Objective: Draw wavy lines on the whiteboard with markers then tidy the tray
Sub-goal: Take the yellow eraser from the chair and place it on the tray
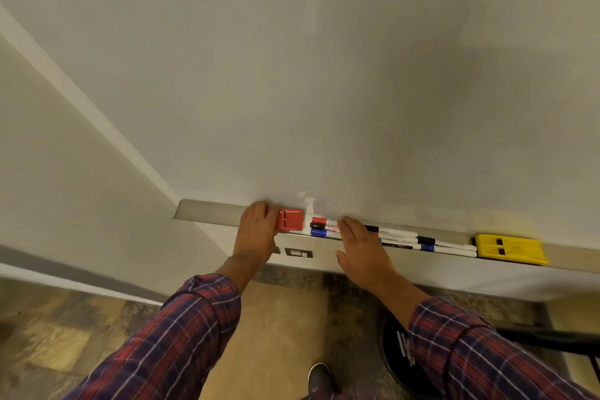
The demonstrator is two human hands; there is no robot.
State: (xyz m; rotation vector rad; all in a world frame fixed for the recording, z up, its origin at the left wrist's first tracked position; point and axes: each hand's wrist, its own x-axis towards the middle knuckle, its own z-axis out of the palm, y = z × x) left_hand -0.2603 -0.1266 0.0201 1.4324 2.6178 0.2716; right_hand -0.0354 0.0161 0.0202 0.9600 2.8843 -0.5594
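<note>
Your left hand (258, 231) touches the tray's (207, 213) red eraser (290, 220), grip unclear; your right hand (360, 247) lies flat on the markers (399, 237). The whiteboard (324, 75) looks bare: pick one up.

Left hand (256, 231) touches red eraser (290, 220); right hand (360, 250) rests on markers (401, 236).

Markers (394, 237) in tray (207, 214), between erasers (290, 220).

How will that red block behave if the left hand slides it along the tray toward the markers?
The red block looks boxy and flat-based, so it should slide along the tray, not roll or tip. It seems rigid, probably light. The round markers beside it may roll if bumped.
</note>
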